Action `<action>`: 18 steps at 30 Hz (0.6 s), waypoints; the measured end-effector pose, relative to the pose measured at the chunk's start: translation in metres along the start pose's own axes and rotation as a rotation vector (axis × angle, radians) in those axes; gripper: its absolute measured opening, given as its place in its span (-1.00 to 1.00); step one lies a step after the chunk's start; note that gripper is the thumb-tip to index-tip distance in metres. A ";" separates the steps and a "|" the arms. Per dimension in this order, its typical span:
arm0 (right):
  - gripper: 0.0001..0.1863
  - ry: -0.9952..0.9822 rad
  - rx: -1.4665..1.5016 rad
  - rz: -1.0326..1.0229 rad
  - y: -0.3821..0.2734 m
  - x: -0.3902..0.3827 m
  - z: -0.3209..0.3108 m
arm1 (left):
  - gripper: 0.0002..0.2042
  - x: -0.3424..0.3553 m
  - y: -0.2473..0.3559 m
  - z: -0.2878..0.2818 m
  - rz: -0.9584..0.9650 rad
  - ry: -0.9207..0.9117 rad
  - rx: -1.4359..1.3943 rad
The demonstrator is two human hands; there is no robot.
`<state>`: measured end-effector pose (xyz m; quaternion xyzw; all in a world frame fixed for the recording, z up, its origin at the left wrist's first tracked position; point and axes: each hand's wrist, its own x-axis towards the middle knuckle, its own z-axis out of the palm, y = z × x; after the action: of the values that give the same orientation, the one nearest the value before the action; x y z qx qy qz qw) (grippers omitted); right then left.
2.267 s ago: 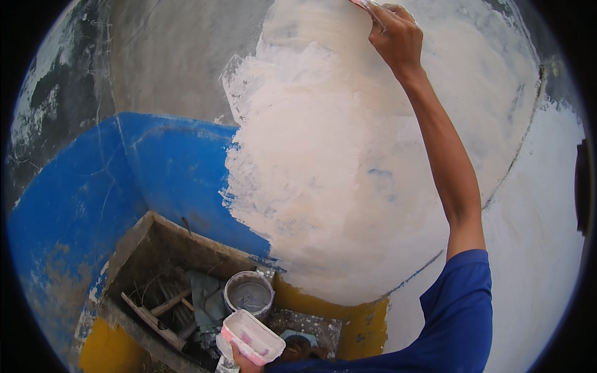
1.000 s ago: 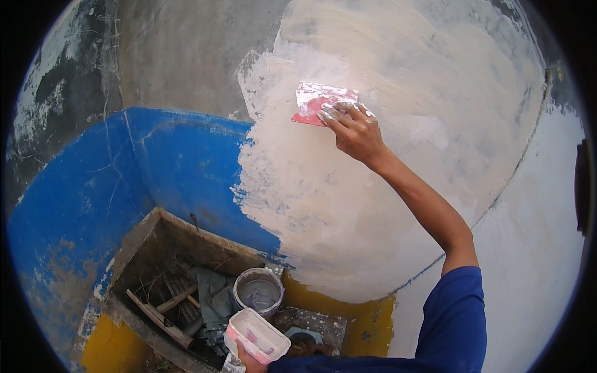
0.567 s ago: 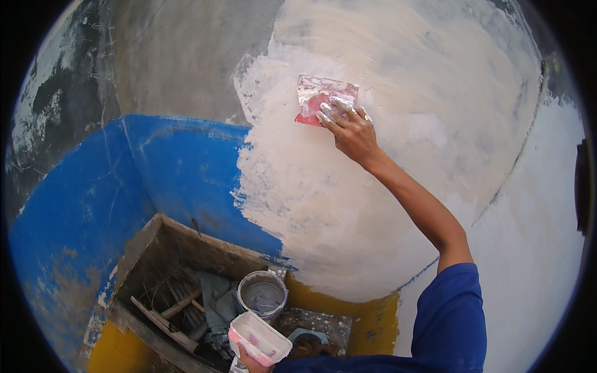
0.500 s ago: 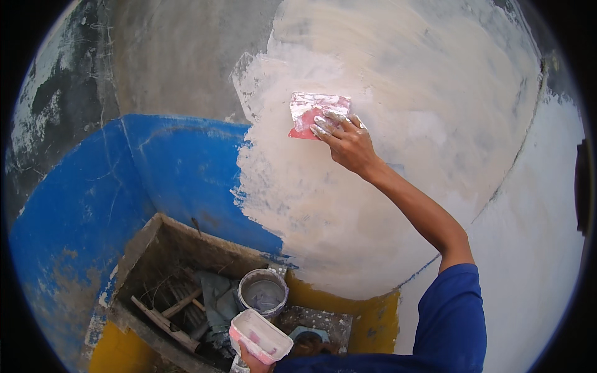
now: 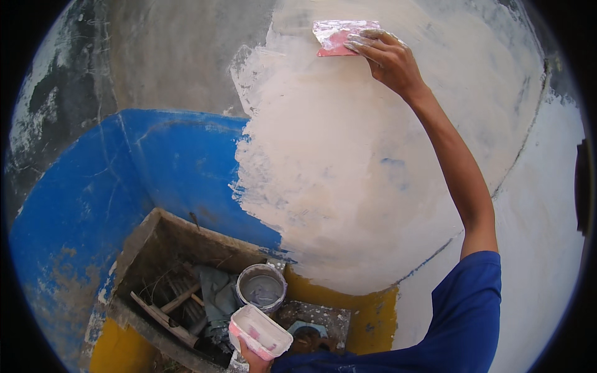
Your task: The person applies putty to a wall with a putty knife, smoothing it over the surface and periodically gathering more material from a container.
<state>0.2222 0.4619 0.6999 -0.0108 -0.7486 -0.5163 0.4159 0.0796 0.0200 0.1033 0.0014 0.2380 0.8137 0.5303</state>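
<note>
My right hand (image 5: 393, 60), its fingers crusted with white, grips a flat red plastic putty spreader (image 5: 336, 42) smeared with white paste. The spreader rests against the upper part of the wall (image 5: 323, 149), which wears an uneven off-white coat. Low in the view, my left hand (image 5: 254, 359) is closed on the side of a pink rectangular tub (image 5: 264, 332), whose inside is coated with white paste. Part of that hand is cut off by the lower edge.
A round bucket (image 5: 261, 289) of greyish liquid stands behind the tub. Left of it, a concrete trough (image 5: 138, 252) holds wood pieces (image 5: 165, 320) and a grey-green cloth (image 5: 217, 295). Blue-painted wall (image 5: 186, 161) and bare grey plaster (image 5: 186, 56) border the white coat.
My right hand has carried the spreader up and a little to the right along the wall, its arm stretching higher. My left hand and the tub stay nearly in place.
</note>
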 end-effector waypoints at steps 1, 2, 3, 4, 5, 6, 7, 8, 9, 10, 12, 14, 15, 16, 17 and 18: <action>-0.64 -0.013 0.045 0.030 -0.023 -0.019 -0.007 | -0.28 0.002 -0.001 0.002 0.026 -0.056 -0.005; -0.66 -0.047 0.071 0.032 -0.047 -0.040 -0.014 | -0.28 0.001 -0.001 0.000 0.030 -0.053 -0.004; -0.67 -0.104 0.098 0.040 -0.066 -0.069 -0.016 | -0.28 -0.002 -0.001 -0.001 0.030 -0.057 0.018; -0.59 -0.197 0.164 0.049 -0.088 -0.092 -0.022 | -0.28 -0.004 -0.001 -0.001 0.029 -0.064 0.037; -0.59 -0.226 0.223 0.021 -0.102 -0.105 -0.027 | -0.28 -0.006 0.001 0.001 0.029 -0.065 0.039; -0.58 -0.228 0.236 0.041 -0.110 -0.109 -0.033 | -0.28 -0.006 0.001 0.006 0.077 -0.076 0.085; -0.58 -0.229 0.252 0.061 -0.114 -0.109 -0.036 | -0.28 -0.005 0.001 0.009 0.126 -0.087 0.130; -0.58 -0.150 0.187 0.092 -0.107 -0.102 -0.034 | -0.28 -0.002 0.001 0.010 0.127 -0.091 0.127; -0.58 -0.075 0.117 0.127 -0.096 -0.089 -0.038 | -0.28 0.000 0.004 0.008 0.096 -0.108 0.127; -0.54 -0.007 0.063 0.177 -0.088 -0.070 -0.040 | -0.28 -0.001 0.008 0.005 0.066 -0.117 0.128; -0.50 0.052 -0.052 0.180 -0.071 -0.052 -0.031 | -0.28 0.003 0.011 -0.016 -0.008 -0.141 0.081; -0.53 -0.033 -0.108 0.151 -0.075 -0.071 -0.014 | -0.28 0.007 0.010 -0.023 -0.081 -0.165 0.040; -0.55 -0.112 -0.108 0.115 -0.090 -0.090 0.002 | -0.28 0.004 0.006 -0.016 -0.030 -0.136 0.044; -0.58 -0.161 -0.054 0.079 -0.104 -0.118 0.005 | -0.28 0.007 0.006 -0.009 -0.001 -0.117 0.058; -0.59 -0.162 0.013 0.056 -0.122 -0.134 0.003 | -0.28 0.007 0.008 -0.004 -0.011 -0.115 0.066; -0.60 -0.169 0.064 0.105 -0.141 -0.134 -0.003 | -0.29 0.006 0.008 0.002 0.011 -0.102 0.073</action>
<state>0.2490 0.4489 0.5081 -0.0802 -0.7955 -0.4668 0.3780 0.0706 0.0233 0.1066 0.0635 0.2402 0.8062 0.5370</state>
